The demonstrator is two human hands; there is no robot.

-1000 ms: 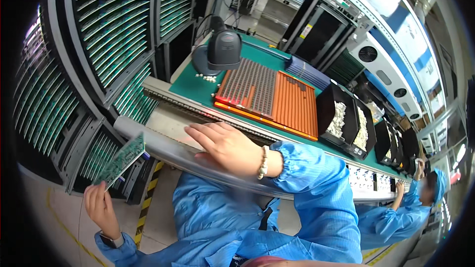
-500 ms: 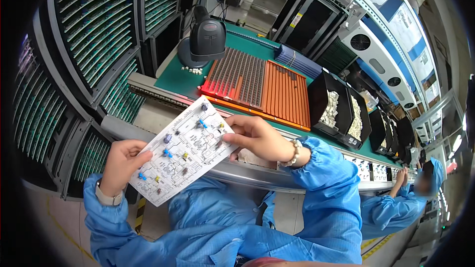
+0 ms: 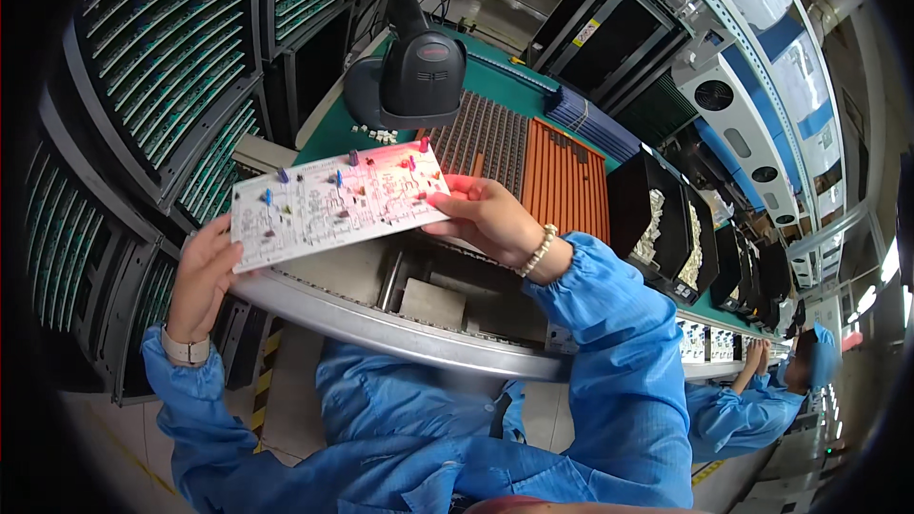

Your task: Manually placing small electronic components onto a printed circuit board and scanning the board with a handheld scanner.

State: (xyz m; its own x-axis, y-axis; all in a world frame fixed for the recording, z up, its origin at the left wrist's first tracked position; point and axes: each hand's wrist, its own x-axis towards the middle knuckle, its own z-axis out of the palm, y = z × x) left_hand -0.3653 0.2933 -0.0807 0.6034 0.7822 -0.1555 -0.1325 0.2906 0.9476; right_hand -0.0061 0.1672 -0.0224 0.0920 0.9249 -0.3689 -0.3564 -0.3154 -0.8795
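A white circuit board (image 3: 324, 219) with blue, purple, yellow and dark components is held up between my two hands. My left hand (image 3: 200, 276) grips its left end, thumb on the face and fingers behind. At the right end, my right hand (image 3: 481, 219) pinches the edge, thumb over the printed face. Just beyond the board stands a black barcode scanner (image 3: 421, 81) on a round base. Reddish light falls on the board's right part and on my right fingertips. The board is tilted above the metal conveyor rail (image 3: 409, 328).
Left stand tall racks (image 3: 171, 48) of green boards. Beyond my right hand are a tray of dark parts (image 3: 481, 138), a ridged orange tray (image 3: 566, 181) and black bins (image 3: 657, 219) with pale pieces. Small white pieces (image 3: 371, 133) lie near the scanner. A co-worker (image 3: 752, 400) sits at right.
Both hands have raised the board toward the scanner and turned it from a steep slant to nearly level. Reddish light now falls on its right end. More of the conveyor shows below.
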